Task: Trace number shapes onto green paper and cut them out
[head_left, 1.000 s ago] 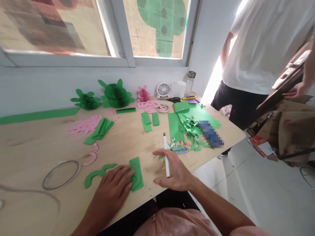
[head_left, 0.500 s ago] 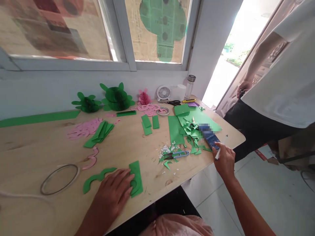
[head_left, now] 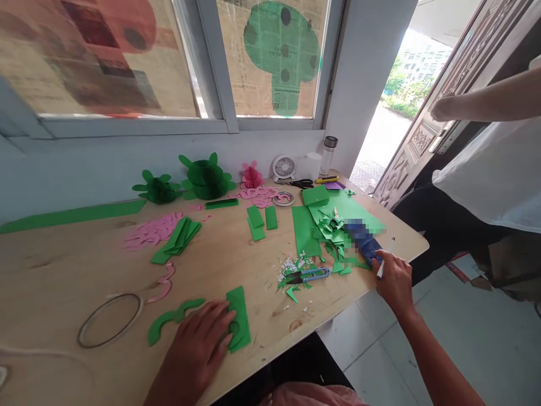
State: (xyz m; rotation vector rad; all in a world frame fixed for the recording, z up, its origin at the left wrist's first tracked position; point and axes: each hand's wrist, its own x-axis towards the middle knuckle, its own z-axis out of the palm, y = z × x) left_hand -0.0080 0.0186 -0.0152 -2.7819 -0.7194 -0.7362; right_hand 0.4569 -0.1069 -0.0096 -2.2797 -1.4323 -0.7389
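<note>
My left hand (head_left: 205, 341) lies flat on the table, fingers stretched out. Its fingertips touch a green paper rectangle (head_left: 240, 304) with a rounded cut or drawn shape on it, and part of a wavy green paper cutout (head_left: 158, 330) shows beside the hand. My right hand (head_left: 396, 285) is closed round a white pen (head_left: 381, 268) whose tip points up and away. The fingers of that hand also touch the near end of a dark blue phone (head_left: 367, 245), partly blurred, lying over green scraps. Blue-handled thread snips (head_left: 315, 274) lie among green and white clippings between my hands.
A tape ring (head_left: 110, 320) and pink paper cutouts (head_left: 154, 231) lie left. Green strips (head_left: 177, 241) are stacked mid-table. Along the wall stand green paper figures (head_left: 207, 179), a small fan (head_left: 284, 167) and a glass bottle (head_left: 328, 155). A person in a white shirt (head_left: 494, 169) stands right, near the open door.
The view has shifted slightly, so things on the table sit a little lower and further right. The person at right has raised an arm toward the door. My hands keep their places.
</note>
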